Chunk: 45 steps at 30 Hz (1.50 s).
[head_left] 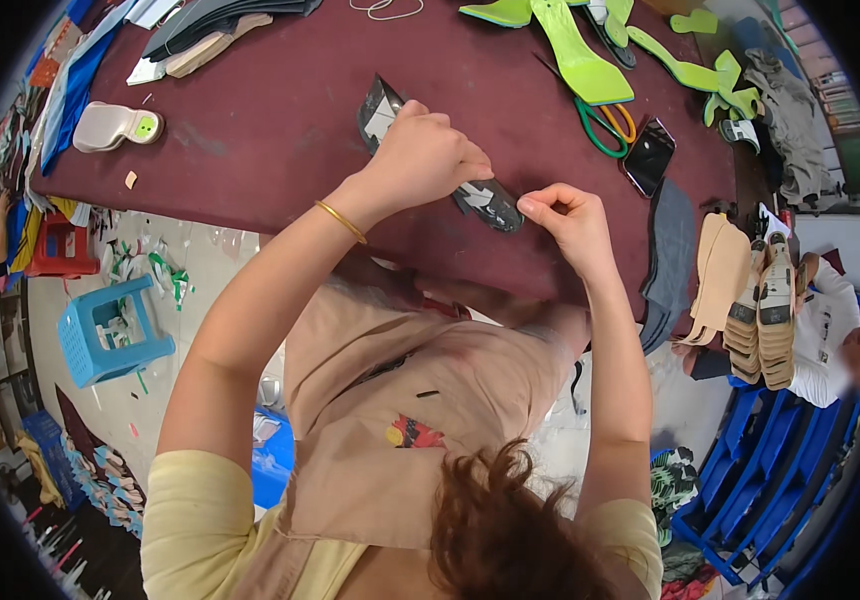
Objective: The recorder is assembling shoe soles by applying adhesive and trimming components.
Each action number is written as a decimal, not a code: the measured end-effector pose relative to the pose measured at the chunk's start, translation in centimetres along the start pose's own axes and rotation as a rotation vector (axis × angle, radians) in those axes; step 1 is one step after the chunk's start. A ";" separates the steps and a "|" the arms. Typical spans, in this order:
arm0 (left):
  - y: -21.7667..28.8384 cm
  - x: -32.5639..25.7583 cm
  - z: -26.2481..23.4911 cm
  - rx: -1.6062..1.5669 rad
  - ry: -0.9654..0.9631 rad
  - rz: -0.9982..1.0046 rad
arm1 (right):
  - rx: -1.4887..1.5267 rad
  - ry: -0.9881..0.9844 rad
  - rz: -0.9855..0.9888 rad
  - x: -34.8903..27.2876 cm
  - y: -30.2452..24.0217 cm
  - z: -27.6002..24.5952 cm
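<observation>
A dark, sole-shaped shoe piece (pixel 495 205) with pale patches lies slantwise over the maroon table, its pointed far end up to the left. My left hand (pixel 428 155), a gold bangle on its wrist, is closed over the middle of the piece and hides that part. At the rounded near end, my right hand (pixel 565 222) is closed in a pinch with thumb and forefinger together. Whatever sits between those fingertips is too small to make out. To the right of the piece are green- and orange-handled scissors (pixel 605 130) and a black phone (pixel 649 157).
Lime-green sole pieces (pixel 590 65) lie at the far right of the maroon table (pixel 280 110). A pale sole piece (pixel 115 127) rests at the left, and dark cloth (pixel 220 25) is stacked behind it. Beige insoles (pixel 720 265) hang near the right edge. A blue stool (pixel 115 335) stands on the floor.
</observation>
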<state>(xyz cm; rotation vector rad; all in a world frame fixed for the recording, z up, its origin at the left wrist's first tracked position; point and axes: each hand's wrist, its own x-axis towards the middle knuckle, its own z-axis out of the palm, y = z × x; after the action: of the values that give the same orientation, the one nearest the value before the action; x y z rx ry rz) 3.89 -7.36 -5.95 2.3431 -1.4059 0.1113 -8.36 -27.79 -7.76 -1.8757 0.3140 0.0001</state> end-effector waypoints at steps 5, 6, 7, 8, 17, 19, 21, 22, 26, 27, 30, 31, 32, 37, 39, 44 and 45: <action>0.0 -0.2 0.6 0.055 0.051 0.006 | -0.018 0.111 -0.013 -1.2 0.4 1.2; 0.0 -0.2 0.6 0.056 0.051 0.017 | -0.027 0.133 -0.039 -1.4 0.6 1.4; 0.0 -0.2 0.6 0.058 0.051 0.028 | -0.035 0.155 -0.064 -1.4 0.7 1.6; 0.0 -0.1 0.5 0.078 0.013 0.043 | -0.084 0.166 -0.101 -1.4 0.6 1.8; 1.4 5.3 -0.6 0.018 -0.680 0.251 | -0.390 0.196 -0.326 -1.3 -1.0 2.2; 1.9 5.4 -0.5 0.004 -0.763 0.247 | -0.294 0.136 -0.204 -1.8 -0.9 1.1; 1.6 4.4 -1.4 -0.081 -0.678 0.201 | -0.067 0.018 -0.011 -2.7 -1.9 -0.6; 1.4 3.5 -2.2 -0.123 -0.639 0.173 | 0.011 0.013 0.017 -3.5 -2.9 -1.4; 1.7 -0.6 -5.5 -0.375 -0.508 0.031 | 0.393 0.029 -0.026 -5.4 -3.6 -3.1; 2.0 -1.7 -6.5 -0.432 -0.495 -0.031 | 0.416 0.022 -0.048 -5.4 -3.4 -2.8; 1.8 -4.4 -7.8 -0.544 -0.372 -0.111 | 0.509 -0.003 -0.122 -5.3 -2.5 -1.1; 1.8 -5.0 -8.0 -0.568 -0.317 -0.119 | 0.549 -0.016 -0.123 -5.2 -2.1 -0.2; 2.0 -5.6 -8.4 -0.578 -0.293 -0.160 | 0.588 -0.027 -0.123 -5.1 -1.8 0.6; 2.7 -8.2 -8.2 -0.634 -0.168 -0.366 | 0.788 -0.098 -0.115 -5.3 -1.1 5.1; 3.3 -8.9 -7.0 -0.849 -0.068 -0.481 | 0.873 -0.107 -0.115 -5.5 -1.3 6.5; 5.3 -9.1 -4.9 -1.180 0.157 -0.604 | 0.887 -0.048 -0.105 -6.2 -1.9 8.8; 5.6 -9.1 -4.8 -1.241 0.187 -0.634 | 0.881 -0.034 -0.099 -6.3 -2.1 9.1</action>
<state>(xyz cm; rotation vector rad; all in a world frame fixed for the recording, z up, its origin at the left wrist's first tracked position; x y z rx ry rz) -4.71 -0.32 -2.33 1.4962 -0.3242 -0.5455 -12.53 -17.32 -7.79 -1.0121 0.1535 -0.1505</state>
